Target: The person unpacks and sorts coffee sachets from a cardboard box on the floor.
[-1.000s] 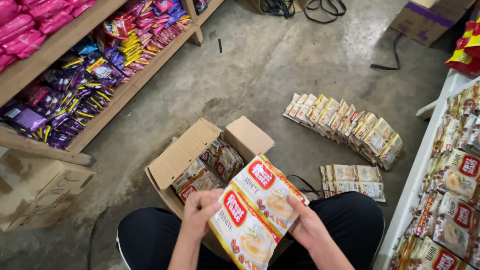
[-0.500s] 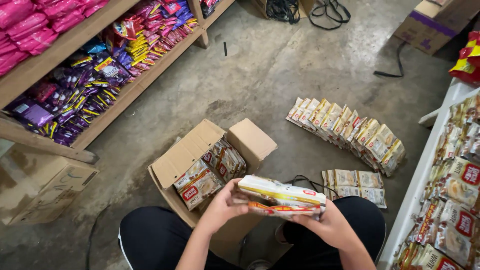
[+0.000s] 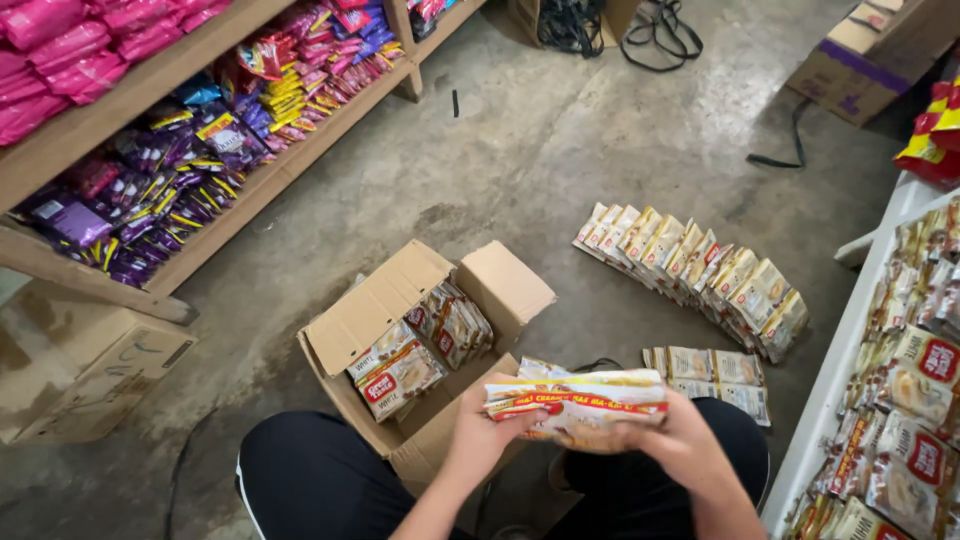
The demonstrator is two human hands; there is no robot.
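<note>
A rough grey concrete floor [image 3: 560, 150] fills a storeroom, seen from above by a seated person whose dark-trousered legs lie at the bottom of the view. A long wooden shelf rack [image 3: 120, 110] of pink, purple and yellow snack packets runs beyond the left hand's fingers, up the left side. A white shelf [image 3: 830, 400] packed with cream sachets stands past the right hand's fingers, at the right edge.

Both hands hold a flat stack of cream, red and yellow foil sachet strips [image 3: 578, 405] just above the lap. The stack lies nearly level, edge-on to the camera, its long axis running from one hand to the other.

The left hand [image 3: 478, 425] grips the stack's left end, fingers curled together around it. The right hand [image 3: 680, 440] grips the right end, fingers wrapped under and thumb on top, wrist bent inward.

Just beyond the left fingertips sits an open brown cardboard box [image 3: 400, 320] with more sachets inside. Farther out from the right fingers, a leaning row of cream sachet packs [image 3: 700, 265] rests on the floor, with a smaller flat pile of sachets [image 3: 715, 375] close to the right hand.
</note>
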